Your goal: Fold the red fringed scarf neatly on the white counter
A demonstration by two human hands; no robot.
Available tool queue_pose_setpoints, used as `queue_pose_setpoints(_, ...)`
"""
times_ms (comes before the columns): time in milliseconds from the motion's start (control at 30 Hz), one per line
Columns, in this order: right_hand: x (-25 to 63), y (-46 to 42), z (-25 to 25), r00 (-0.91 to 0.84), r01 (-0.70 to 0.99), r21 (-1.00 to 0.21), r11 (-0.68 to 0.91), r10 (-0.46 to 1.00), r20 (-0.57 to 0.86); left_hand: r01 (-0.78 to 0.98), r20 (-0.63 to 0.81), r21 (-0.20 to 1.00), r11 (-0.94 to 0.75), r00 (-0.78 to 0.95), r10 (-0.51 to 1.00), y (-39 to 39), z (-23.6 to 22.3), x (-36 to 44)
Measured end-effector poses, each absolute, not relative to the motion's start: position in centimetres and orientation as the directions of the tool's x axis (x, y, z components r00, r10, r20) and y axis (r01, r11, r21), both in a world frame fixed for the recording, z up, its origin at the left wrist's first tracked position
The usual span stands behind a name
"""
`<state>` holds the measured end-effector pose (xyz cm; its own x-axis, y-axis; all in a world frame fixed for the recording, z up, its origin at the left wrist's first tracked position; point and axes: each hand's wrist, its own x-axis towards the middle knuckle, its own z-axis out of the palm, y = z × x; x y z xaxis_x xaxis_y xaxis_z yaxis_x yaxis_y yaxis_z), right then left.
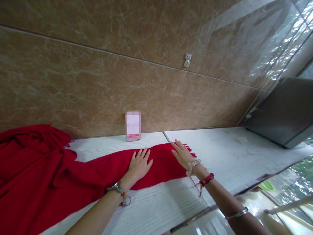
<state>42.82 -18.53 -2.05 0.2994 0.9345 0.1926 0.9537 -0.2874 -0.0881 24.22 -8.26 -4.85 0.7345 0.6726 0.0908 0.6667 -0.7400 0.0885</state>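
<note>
A red fringed scarf (161, 163) stretches across the white wood-grain surface. Its right part lies fairly flat, and the rest is heaped in loose folds on the left. My left hand (140, 164) rests palm down on the flat part with its fingers spread. Close to the scarf's fringed right end, my right hand (183, 154) also lies flat, fingers stretched out. Neither hand grips the cloth. Behind the scarf, a phone (133, 126) with a blurred screen leans upright against the wall.
The surface (220, 150) runs along a brown marbled tile wall (97, 85). A small white cat figure (187, 60) is fixed to the wall. At the right end stands a dark grey box-shaped object (283, 111). Below the front edge, a green item (267, 186) shows at lower right.
</note>
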Motion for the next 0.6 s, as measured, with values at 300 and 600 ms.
queue_pose_setpoints(300, 42.0, -19.5, -3.8, 0.263, 0.963, -0.055, -0.262, 0.965, 0.002, 0.664, 0.105, 0.091, -0.742, 0.735, 0.670, -8.1, -5.3, 24.1)
queue_pose_setpoints(600, 48.2, -23.3, -3.4, 0.627, 0.779, -0.018, -0.627, 0.778, 0.038, 0.663, 0.116, 0.107, -0.741, 0.732, 0.671, -8.1, -5.4, 24.2)
